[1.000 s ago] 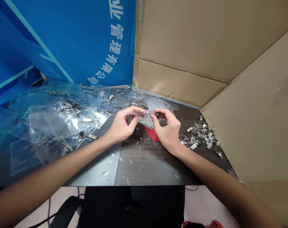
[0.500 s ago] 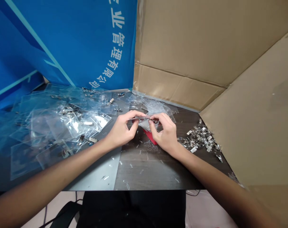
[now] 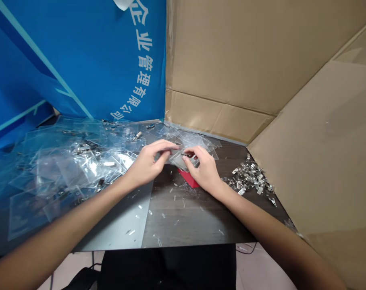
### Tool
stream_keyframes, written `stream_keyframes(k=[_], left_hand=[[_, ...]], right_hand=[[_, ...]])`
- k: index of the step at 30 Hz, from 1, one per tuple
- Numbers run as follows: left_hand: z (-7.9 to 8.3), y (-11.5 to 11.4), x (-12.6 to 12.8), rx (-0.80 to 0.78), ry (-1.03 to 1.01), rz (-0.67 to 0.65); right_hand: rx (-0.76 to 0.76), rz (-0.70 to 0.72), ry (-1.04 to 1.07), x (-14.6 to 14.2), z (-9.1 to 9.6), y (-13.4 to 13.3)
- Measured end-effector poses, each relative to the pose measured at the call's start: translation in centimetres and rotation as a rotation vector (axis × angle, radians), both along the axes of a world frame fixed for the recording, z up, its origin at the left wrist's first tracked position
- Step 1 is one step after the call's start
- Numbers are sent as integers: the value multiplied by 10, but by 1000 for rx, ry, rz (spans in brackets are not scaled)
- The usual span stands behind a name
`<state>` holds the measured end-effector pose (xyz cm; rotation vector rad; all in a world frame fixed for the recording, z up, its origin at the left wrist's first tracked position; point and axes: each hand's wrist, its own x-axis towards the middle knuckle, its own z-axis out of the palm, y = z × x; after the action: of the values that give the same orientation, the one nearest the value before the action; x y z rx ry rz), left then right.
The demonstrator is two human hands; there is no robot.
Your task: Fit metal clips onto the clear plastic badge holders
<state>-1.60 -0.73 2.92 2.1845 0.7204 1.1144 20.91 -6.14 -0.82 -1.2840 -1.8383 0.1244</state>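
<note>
Holding a clear badge sleeve (image 3: 179, 160) just above the desk (image 3: 183, 219), I am gripping its left edge with my left hand (image 3: 146, 163), while the fingers of my right hand (image 3: 204, 172) are pinching a small metal clip (image 3: 187, 153) at its top edge. A red piece (image 3: 189, 181) is lying beneath, with loose clips (image 3: 249, 181) piling to the right and spare sleeves (image 3: 80, 161) to the left.

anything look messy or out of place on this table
Yes. Small plastic scraps lie strewn over the table near the left hand and right hand, which pinch one clear sleeve. Metal clips spill loosely beside the cardboard wall, and the sleeve pile at left is heaped crookedly.
</note>
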Motion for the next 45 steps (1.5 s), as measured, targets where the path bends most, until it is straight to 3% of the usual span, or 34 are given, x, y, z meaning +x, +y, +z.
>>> stream_keyframes(k=[5, 9, 13, 18, 23, 27, 30, 32, 35, 38, 42, 45], left_hand=[[22, 31, -30, 94, 143, 394], [38, 38, -59, 155, 432, 674], [41, 36, -79, 132, 690, 749], [37, 51, -87, -46, 968, 838], [26, 64, -90, -88, 938, 861], [14, 62, -83, 79, 861, 929], [11, 54, -67, 167, 778, 869], [10, 46, -53, 132, 720, 755], [7, 32, -31, 66, 563, 421], [1, 16, -12, 19, 349, 144], [-8, 3, 2, -225, 229, -94], [-9, 2, 4, -440, 199, -219]], right_hand=[[-237, -188, -254, 16, -10, 15], [-393, -204, -381, 24, -10, 24], [-503, -170, -467, 27, -5, 29], [-470, -221, -497, 27, -4, 29], [-429, -290, -513, 29, -6, 28], [-286, -249, -588, 31, -4, 28], [-248, -153, -689, 30, 2, 27], [-212, -170, -708, 30, 6, 25], [-34, -252, -577, 29, 12, 18], [118, -127, -292, 22, 16, 9], [93, 114, 11, 8, 20, 1], [0, 114, -6, 18, 32, 4]])
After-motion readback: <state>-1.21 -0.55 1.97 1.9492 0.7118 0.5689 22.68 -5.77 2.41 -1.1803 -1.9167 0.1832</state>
